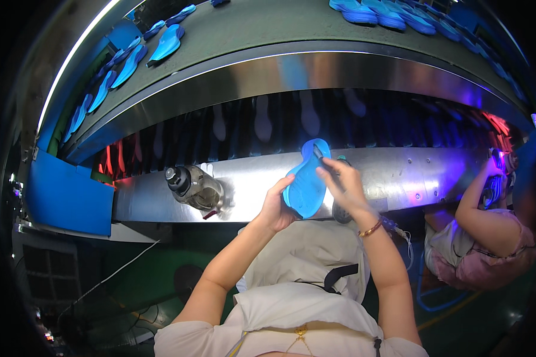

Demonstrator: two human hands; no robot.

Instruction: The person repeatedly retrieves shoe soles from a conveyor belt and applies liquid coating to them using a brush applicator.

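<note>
Blue sole (pixel 304 191) held up at the desk's (pixel 387 178) front edge

The blue sole is just right of the middle of the frame, raised at a slant in front of the shiny metal desk. The left hand (pixel 276 206) is clamped on its lower left edge. The right hand (pixel 346 185) is at its upper right side with fingers bent; blur hides whether they pinch the sole, a slim dark item at their tips, or nothing.

The likeliest trouble is a slip: the left hand grips only one edge, so a hard push from the right hand could twist the sole free, dropping it onto the trousers (pixel 307 253) below. If the dark item is stiff, a stray stroke might mark the blue surface. A wide sweep to the left could knock over the bottle (pixel 198 189), left of centre. The white cord (pixel 408 241), hanging near the right wrist's bracelet (pixel 370 228), might snag if that arm swings outward to the right.
</note>
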